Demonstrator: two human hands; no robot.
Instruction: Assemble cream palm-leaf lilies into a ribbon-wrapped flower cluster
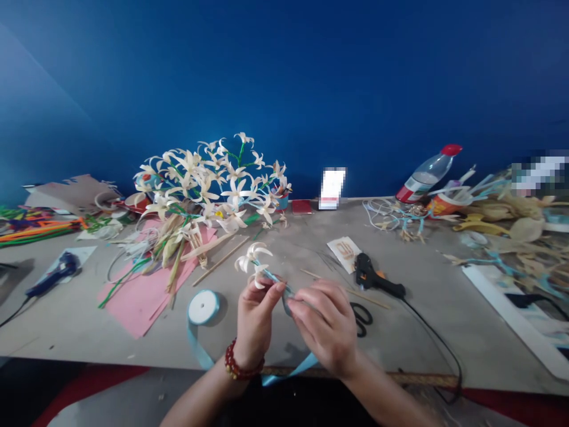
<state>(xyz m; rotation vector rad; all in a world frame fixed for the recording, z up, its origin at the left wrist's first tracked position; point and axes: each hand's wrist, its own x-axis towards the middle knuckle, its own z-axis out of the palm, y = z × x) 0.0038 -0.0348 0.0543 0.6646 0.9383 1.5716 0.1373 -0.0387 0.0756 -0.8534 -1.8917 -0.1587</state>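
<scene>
My left hand [255, 314] pinches the stem of a white handmade flower [255, 258], whose curled petals point up and to the left. Light blue ribbon [272, 276] covers the stem near the bloom. Against the stem's lower part, my right hand [326, 323] is closed on the same blue ribbon, its fingertips close to the left hand. From there a loose length of ribbon [291, 373] hangs below the hands over the table edge. The ribbon spool [203, 307] lies left of my left hand, its tail running down toward the edge.
A large bunch of white flowers [213, 178] stands behind pink paper [133, 302]. On the right lie a black glue gun [377, 277], black-handled scissors [362, 320] and a white power strip [511, 320]. A blue glue gun [56, 276] rests at left. A bottle [427, 172] leans by the wall.
</scene>
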